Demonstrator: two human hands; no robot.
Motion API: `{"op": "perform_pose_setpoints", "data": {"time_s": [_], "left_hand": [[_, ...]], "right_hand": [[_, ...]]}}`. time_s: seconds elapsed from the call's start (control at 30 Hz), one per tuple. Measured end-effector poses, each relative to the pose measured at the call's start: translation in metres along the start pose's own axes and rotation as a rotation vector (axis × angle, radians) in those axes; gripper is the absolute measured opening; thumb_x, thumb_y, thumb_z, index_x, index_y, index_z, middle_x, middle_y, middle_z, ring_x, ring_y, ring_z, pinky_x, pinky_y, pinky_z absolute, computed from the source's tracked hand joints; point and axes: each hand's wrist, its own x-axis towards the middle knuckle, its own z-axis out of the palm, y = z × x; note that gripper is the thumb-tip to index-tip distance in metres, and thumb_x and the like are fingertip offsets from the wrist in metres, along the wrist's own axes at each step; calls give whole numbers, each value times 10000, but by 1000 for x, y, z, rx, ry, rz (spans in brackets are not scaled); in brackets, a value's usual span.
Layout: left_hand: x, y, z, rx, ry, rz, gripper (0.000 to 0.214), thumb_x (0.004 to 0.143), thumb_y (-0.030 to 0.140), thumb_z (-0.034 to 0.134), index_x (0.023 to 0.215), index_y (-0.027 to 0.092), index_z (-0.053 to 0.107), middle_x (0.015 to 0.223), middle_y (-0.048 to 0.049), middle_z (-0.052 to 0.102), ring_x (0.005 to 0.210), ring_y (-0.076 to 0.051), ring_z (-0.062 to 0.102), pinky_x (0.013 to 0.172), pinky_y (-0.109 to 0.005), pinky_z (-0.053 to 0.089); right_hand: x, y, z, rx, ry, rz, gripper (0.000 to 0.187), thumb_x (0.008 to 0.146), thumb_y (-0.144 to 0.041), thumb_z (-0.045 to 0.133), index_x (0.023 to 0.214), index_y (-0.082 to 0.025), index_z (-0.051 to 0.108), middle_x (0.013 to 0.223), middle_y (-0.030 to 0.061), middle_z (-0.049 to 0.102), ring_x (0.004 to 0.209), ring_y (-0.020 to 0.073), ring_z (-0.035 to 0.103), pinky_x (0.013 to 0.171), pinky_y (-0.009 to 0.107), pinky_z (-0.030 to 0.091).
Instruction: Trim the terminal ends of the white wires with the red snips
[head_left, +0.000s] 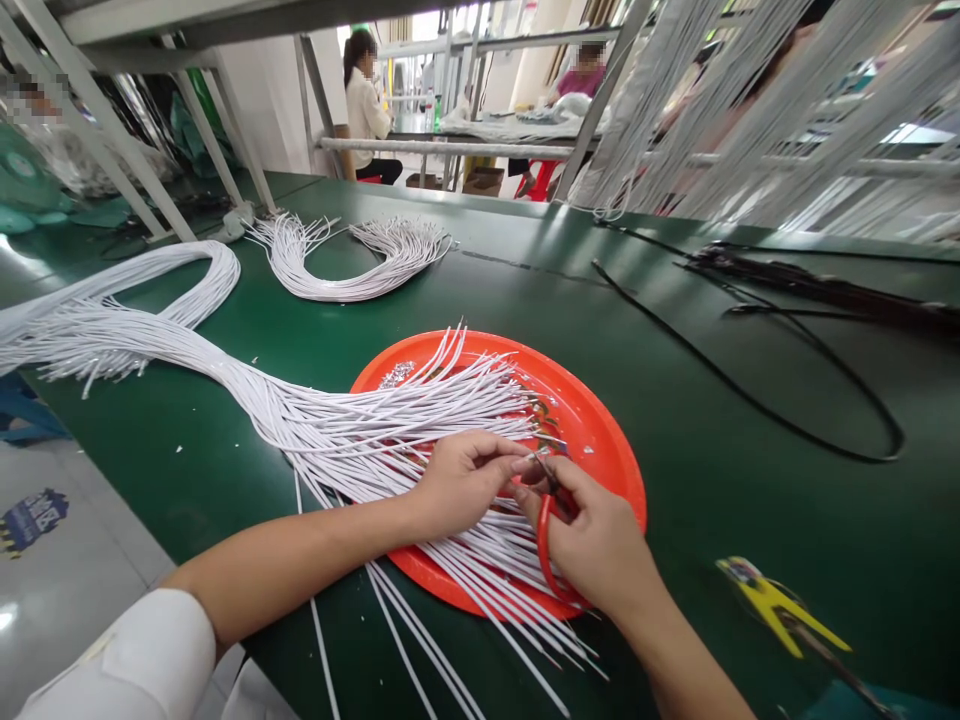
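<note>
My left hand [461, 480] pinches the end of a thin white wire [525, 458] over an orange-red round tray [607, 440]. Just to its right, my right hand [596, 545] is closed round the red handles of a small cutting tool [546, 535], whose tip meets the wire end. A thick bundle of white wires [315, 425] runs from the left across the tray and fans out under both hands. A small heap of tiny metal pieces [396, 374] lies on the tray's far left.
On the green table [750, 480] a second white wire bundle [352, 265] curls at the back, black cables [787, 300] lie to the right, and a yellow-handled tool [776, 605] sits near my right forearm. More white wires [750, 110] hang from a rack. Other people sit at a far table.
</note>
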Motion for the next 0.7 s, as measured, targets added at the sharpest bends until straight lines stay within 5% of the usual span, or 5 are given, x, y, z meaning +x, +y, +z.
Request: {"op": "perform_pose_setpoints", "data": {"time_s": [0.7], "left_hand": [[-2, 2, -3, 255, -29, 83, 96, 741, 170, 598, 732, 130, 685, 706, -27, 624, 675, -113, 567, 655, -225, 461]], "right_hand": [[3, 18, 0, -85, -94, -7, 160, 712, -383, 549, 768, -233, 559, 563, -23, 612, 454, 149, 539, 439, 246, 387]]}}
